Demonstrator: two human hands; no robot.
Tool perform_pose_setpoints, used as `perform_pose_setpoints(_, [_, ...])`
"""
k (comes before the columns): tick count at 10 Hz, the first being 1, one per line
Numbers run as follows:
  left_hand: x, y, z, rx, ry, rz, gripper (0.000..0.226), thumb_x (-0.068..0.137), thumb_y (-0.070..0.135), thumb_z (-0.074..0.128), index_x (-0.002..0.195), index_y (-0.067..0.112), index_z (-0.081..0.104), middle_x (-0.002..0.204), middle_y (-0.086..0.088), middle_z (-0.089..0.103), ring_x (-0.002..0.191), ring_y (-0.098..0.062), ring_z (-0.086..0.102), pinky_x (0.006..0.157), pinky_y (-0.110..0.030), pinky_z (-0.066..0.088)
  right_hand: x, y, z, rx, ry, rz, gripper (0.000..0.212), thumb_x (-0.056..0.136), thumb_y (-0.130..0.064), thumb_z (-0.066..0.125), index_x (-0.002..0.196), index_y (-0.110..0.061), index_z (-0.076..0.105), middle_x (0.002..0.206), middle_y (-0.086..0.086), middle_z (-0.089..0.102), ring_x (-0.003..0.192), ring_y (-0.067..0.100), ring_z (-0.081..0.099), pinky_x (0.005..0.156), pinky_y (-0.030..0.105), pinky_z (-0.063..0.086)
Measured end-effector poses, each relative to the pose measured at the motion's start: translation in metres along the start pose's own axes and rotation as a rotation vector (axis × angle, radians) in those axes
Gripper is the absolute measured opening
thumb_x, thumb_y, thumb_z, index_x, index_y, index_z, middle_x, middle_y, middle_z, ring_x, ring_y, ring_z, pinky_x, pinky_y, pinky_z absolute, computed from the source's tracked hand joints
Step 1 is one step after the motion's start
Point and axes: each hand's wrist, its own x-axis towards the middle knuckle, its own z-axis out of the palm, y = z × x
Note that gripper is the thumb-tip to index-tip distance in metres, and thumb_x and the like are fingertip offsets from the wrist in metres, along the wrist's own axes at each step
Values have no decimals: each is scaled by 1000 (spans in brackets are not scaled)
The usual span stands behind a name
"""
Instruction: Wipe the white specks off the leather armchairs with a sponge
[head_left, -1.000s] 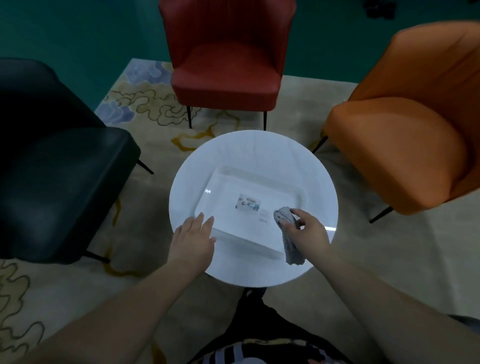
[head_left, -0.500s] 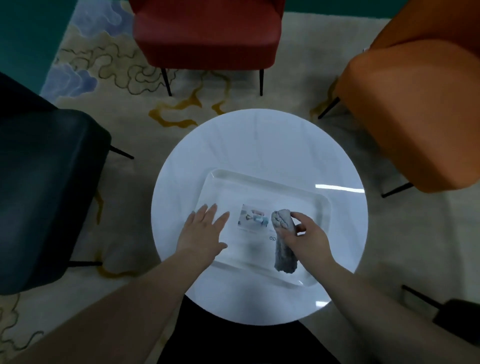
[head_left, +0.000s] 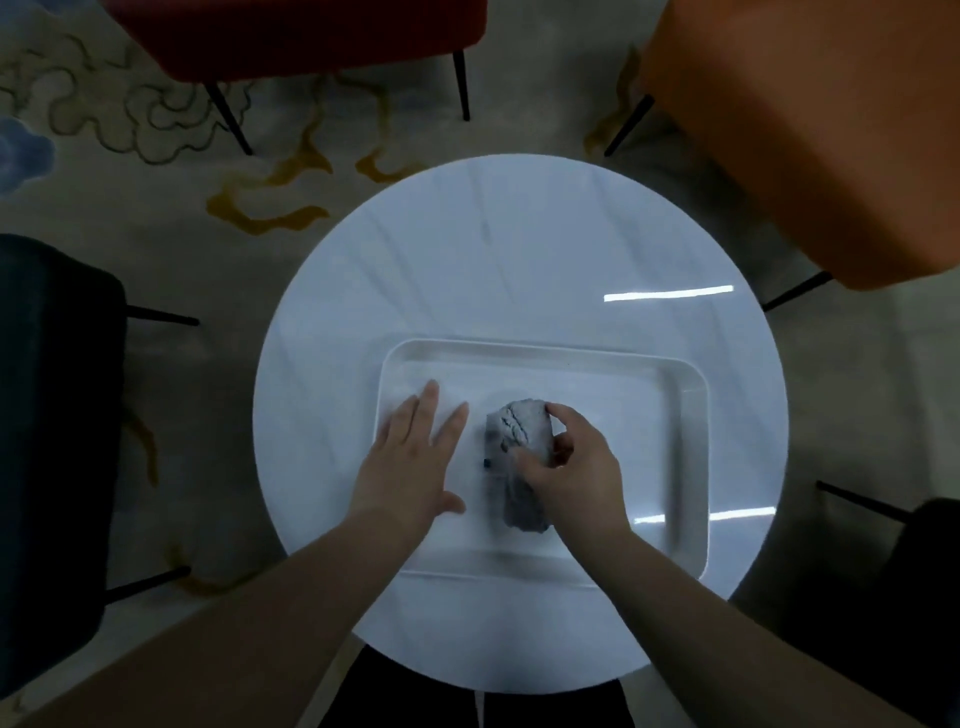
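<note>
White tray (head_left: 691, 467): right hand (head_left: 576, 473) fingers grasping grey sponge (head_left: 519, 447); left hand (head_left: 410, 462) flat, released.

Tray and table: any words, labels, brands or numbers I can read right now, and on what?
None can be read.
Tray: no label shows; the sponge gripped by the right hand and the flat left hand cover its middle.
Table: only light glare, no text.
Chairs and rug: no writing visible.
</note>
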Motion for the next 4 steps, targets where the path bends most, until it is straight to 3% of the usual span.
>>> perform_pose_setpoints(2, [1,0,-5,-21,-23,9,112,77,62,63,151,27,-13,156,-12,-24,146,-30,-8,118,-39,3,6,-3,0,-85,22,24,69,73,-41,80,132,-30,46,103,3,57,87,14,58,76,24,46])
perform_pose_setpoints(4, [-2,-7,-19,-31,-73,43,99,87,49,62,152,24,-8,158,-9,-18,147,-27,-5,118,-34,6,-8,-9,-8,-180,-58,37,89,75,-44,77,147,-31,27,115,1,50,95,13,53,81,24,44])
